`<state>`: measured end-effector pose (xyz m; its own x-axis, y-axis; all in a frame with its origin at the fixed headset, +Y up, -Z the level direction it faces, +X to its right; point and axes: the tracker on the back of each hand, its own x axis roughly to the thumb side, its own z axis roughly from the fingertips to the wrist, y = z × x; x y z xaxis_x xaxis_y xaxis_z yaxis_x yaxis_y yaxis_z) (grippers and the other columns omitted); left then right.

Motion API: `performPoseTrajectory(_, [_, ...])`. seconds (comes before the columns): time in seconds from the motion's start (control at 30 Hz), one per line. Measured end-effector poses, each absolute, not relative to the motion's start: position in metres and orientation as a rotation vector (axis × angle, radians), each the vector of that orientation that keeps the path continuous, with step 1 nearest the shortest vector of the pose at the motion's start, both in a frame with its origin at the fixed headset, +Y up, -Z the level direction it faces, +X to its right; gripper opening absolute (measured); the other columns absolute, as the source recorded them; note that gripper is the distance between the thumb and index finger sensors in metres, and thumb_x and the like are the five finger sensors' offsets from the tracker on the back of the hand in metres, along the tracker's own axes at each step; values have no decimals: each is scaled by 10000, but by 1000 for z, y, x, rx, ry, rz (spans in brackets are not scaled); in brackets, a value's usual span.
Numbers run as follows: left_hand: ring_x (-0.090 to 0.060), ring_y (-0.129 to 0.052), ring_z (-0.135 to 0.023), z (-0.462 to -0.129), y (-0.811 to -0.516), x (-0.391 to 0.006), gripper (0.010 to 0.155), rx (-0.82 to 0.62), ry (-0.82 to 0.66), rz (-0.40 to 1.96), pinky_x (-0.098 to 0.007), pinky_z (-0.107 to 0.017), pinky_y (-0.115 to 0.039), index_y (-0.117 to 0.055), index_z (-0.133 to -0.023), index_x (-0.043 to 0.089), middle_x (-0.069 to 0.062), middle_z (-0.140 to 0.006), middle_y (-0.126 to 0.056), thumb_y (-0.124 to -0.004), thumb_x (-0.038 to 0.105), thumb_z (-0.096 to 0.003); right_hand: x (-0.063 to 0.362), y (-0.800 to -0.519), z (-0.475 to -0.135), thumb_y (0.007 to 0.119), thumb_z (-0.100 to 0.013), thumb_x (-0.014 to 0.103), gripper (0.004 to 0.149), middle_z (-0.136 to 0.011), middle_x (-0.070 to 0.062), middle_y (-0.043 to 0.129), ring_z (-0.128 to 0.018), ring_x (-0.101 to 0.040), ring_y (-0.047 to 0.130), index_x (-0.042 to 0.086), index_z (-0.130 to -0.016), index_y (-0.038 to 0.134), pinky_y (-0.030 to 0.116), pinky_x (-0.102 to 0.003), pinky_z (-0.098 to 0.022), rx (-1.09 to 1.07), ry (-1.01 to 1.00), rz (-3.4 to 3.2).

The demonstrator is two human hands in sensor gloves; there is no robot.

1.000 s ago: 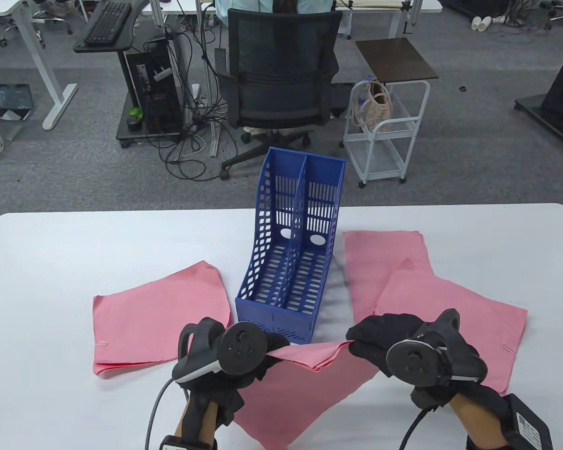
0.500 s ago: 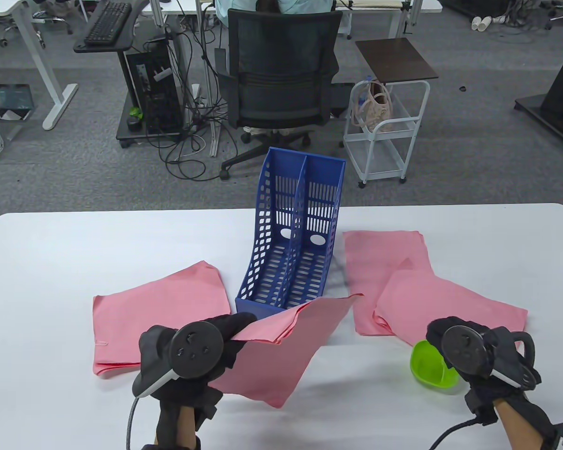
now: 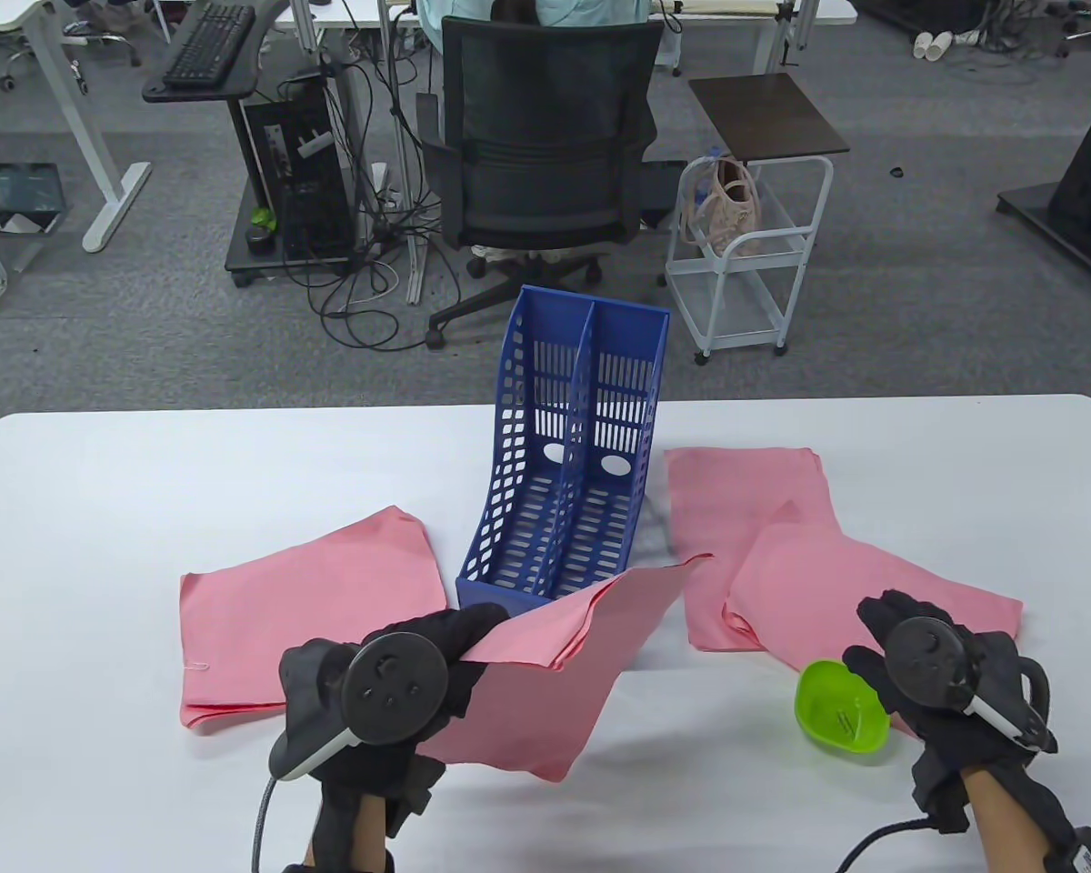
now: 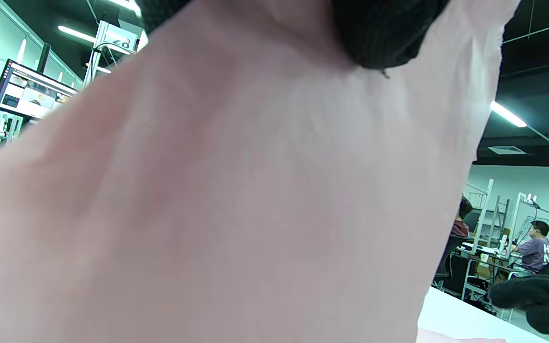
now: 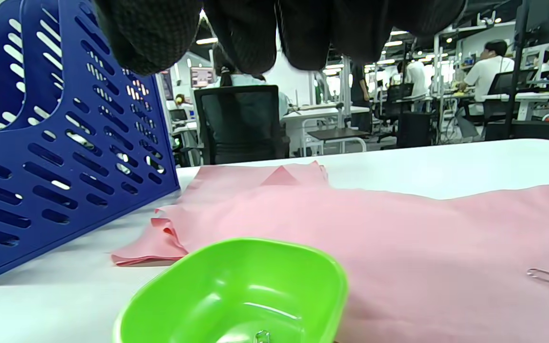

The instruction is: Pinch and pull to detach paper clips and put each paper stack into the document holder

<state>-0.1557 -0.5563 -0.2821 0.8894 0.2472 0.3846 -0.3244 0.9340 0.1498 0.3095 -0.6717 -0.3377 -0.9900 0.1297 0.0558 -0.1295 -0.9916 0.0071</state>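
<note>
Pink paper stack [image 3: 564, 664] hung pinched in the left hand [image 3: 400, 691] just before the blue document holder [image 3: 568, 491] — unclipped, its sheets could fan and snag there. Right hand [image 3: 927, 673] hovered slack-fingered over the green bowl [image 3: 838, 707] on the desk [image 3: 145, 482].

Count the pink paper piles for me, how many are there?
4. One stack lies left of the blue holder, two overlap on its right, far and near, and one is lifted by the left hand. None seems hidden.

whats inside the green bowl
One paper clip lies on the floor of the green bowl. The right wrist view cuts off the bowl's near part, so more clips there cannot be ruled out.
</note>
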Motion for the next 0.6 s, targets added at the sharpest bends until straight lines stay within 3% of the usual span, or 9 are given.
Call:
performPoseTrajectory(0.2, [-168, -1100, -508, -275, -524, -141, 432, 242, -294, 234, -335, -442, -912, -875, -914, 229, -32, -731, -1042, -700, 370, -545, 318, -670, -336, 614, -569, 485, 759, -1245, -278, 204, -1108, -577, 141, 143, -1183, 328, 210, -689, -806, 91, -106, 2961])
performPoseTrajectory(0.43, [-166, -1107, -496, -274, -466, -105, 432, 297, -154, -6, -334, -432, -917, -882, -915, 231, -29, -729, -1051, -707, 368, -544, 324, -668, -327, 613, -565, 491, 760, -1243, -276, 217, -1106, -578, 150, 139, -1180, 339, 211, -690, -805, 123, -189, 2937])
performPoseTrajectory(0.6, [-171, -1100, -506, -293, -443, -79, 433, 339, 1, -128, -338, -444, -910, -873, -923, 238, -31, -744, -1042, -704, 370, -547, 330, -666, -319, 614, -563, 493, 759, -1243, -275, 230, -1107, -577, 162, 137, -1179, 348, 216, -691, -803, 121, -239, 2913])
